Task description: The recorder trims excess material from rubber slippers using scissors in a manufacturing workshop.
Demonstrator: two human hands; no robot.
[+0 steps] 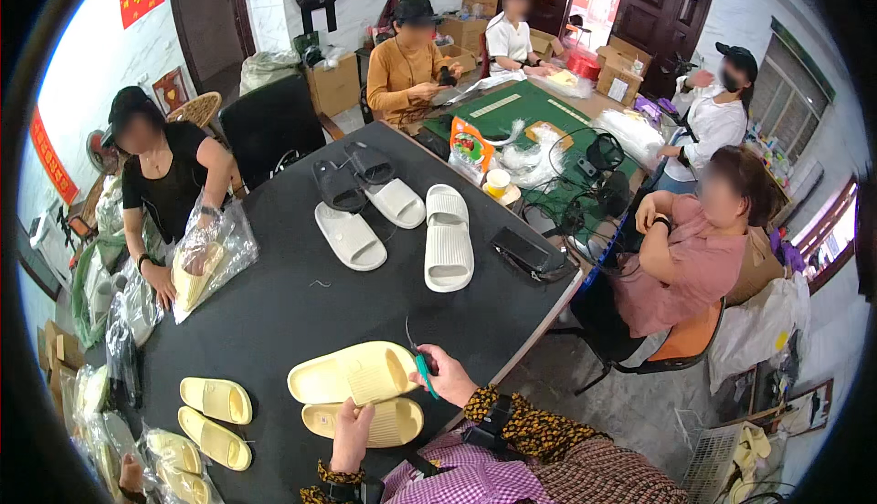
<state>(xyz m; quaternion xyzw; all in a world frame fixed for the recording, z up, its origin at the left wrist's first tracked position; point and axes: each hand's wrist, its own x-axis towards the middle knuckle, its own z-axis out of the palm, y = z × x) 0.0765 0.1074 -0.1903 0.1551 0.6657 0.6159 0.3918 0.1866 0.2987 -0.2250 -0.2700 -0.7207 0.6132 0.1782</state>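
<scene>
A crowded workroom with pale marble-look walls, dark wooden doors and stacked cardboard boxes surrounds a long black table [301, 312] where several people sit working.

Nearest the camera, the person's left hand [352, 433] rests fingers-down on the lower of two pale yellow foam slide sandals [354, 373] lying stacked at the table's near edge, its grip loose and pressing rather than closed around anything. The right hand [445, 376] is closed around small green-handled snips [422, 367], their dark blades pointing up just above the upper sandal's edge. As I judge it, the blades sit close enough to the soft foam that a slip could nick the strap or sole, and the left fingers lie near enough to be caught if the sandal shifts. The lower sandal overhangs the table edge a little and could slide off if the pressing hand lifts.

To the left lies another pair of yellow slide sandals [216, 417], apart from the hands. Further along are cream-white ribbed slide sandals [448, 241] and black slide sandals [352, 175] mid-table, with a flat black case [521, 250] near the right edge. At the left a person in black handles a clear plastic bag [212, 257] holding a yellow sandal. Beyond, a green mat [512, 107] carries cables and packets.
</scene>
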